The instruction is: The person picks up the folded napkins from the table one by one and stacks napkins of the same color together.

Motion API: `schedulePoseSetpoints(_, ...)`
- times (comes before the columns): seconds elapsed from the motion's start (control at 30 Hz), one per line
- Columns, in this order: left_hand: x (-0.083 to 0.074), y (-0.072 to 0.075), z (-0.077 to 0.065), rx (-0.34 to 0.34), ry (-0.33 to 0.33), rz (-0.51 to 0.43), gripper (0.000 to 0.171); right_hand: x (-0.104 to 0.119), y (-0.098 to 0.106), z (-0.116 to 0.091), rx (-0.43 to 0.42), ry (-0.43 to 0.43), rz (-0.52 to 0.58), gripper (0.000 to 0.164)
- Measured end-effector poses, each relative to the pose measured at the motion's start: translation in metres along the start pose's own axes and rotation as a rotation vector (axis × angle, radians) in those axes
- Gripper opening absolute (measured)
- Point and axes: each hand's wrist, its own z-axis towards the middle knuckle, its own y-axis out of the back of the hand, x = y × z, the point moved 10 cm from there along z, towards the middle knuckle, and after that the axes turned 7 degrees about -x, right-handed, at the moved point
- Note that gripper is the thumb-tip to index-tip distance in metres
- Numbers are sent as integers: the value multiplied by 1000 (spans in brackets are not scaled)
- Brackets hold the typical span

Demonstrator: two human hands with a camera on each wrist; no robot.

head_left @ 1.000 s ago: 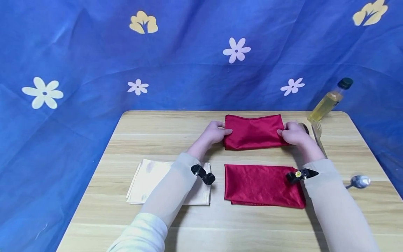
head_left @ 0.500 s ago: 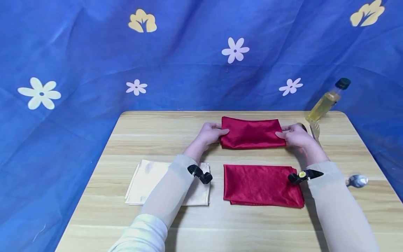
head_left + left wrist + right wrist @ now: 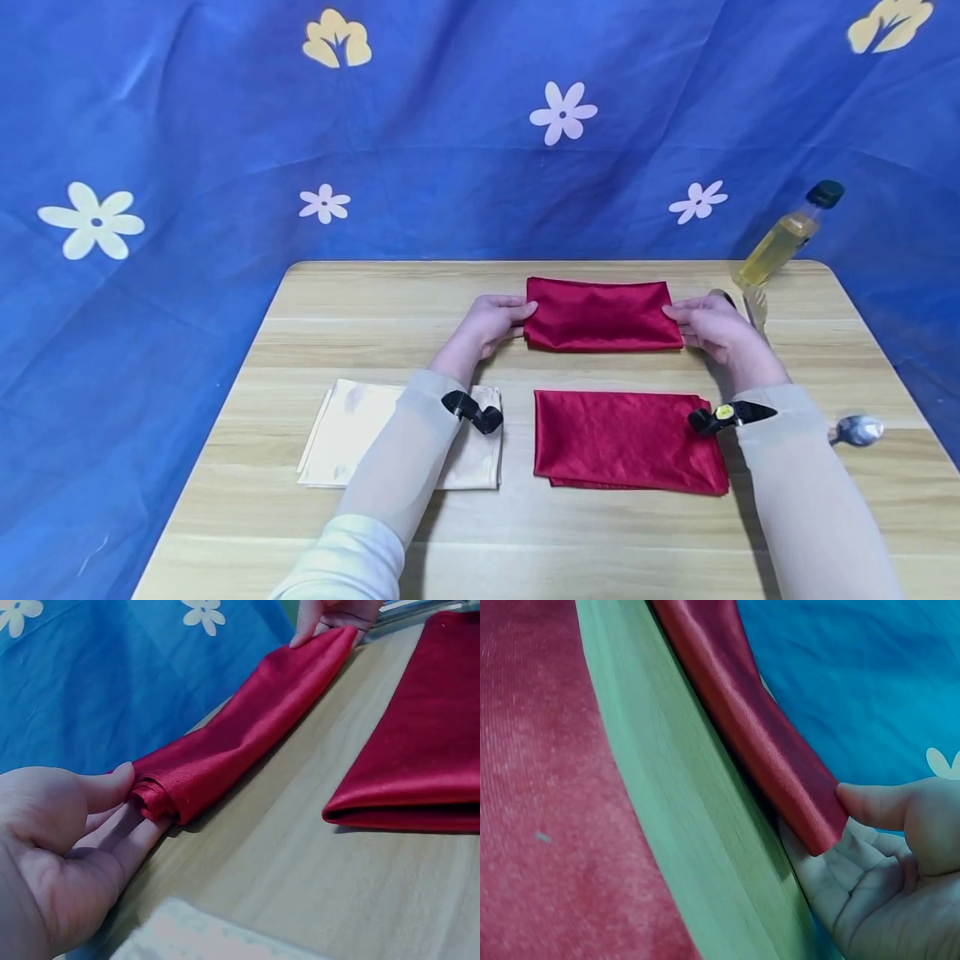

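A folded red satin cloth [image 3: 603,315] lies at the back of the table, its layers rolled at the left end. My left hand [image 3: 491,323] pinches that end, thumb above and fingers beneath; the left wrist view shows the same hand [image 3: 67,840] at the layered edge. At the other end my right hand [image 3: 716,327] holds the cloth's corner between thumb and fingers, as the right wrist view shows with the cloth [image 3: 780,772] in the hand [image 3: 885,862]. A second folded red cloth [image 3: 626,442] lies flat nearer the front.
A folded white cloth [image 3: 360,425] lies under my left forearm. Behind my right hand are a fork [image 3: 756,308] and an oil bottle [image 3: 776,250] with a dark cap. A spoon [image 3: 858,430] lies right of my right forearm. A blue flowered curtain [image 3: 450,125] hangs behind the table.
The held red cloth has shifted slightly left and its top edge lies straighter. Both thumbs have slid outward toward the cloth's ends. The other cloths stay where they were.
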Motion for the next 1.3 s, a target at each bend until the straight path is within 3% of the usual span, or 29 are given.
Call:
schedulePoseSetpoints(0.1,-1,-1,-3,2,-9,0,42,2,1,-3,-22,16,-14,31)
schedulePoseSetpoints(0.33,-2,0,-8,-15,-46,15,40,1,5,-8,-70,40,-30,62)
schedulePoseSetpoints(0.43,-3,0,-11,-19,-55,11,40,2,7,-11,-89,50,-1,65)
schedulePoseSetpoints(0.53,-5,3,-13,-39,-63,13,39,6,8,-14,-102,67,32,56)
schedulePoseSetpoints(0.7,-11,10,-19,-82,-94,43,37,12,12,-19,-92,84,91,13)
schedulePoseSetpoints(0.73,-13,11,-20,-85,-102,51,37,13,12,-20,-86,84,100,11)
schedulePoseSetpoints(1.07,-29,12,-36,-61,-130,96,32,24,12,-38,-45,91,162,20)
schedulePoseSetpoints(1.3,-35,11,-54,-34,-127,76,33,29,14,-55,-37,112,115,18)
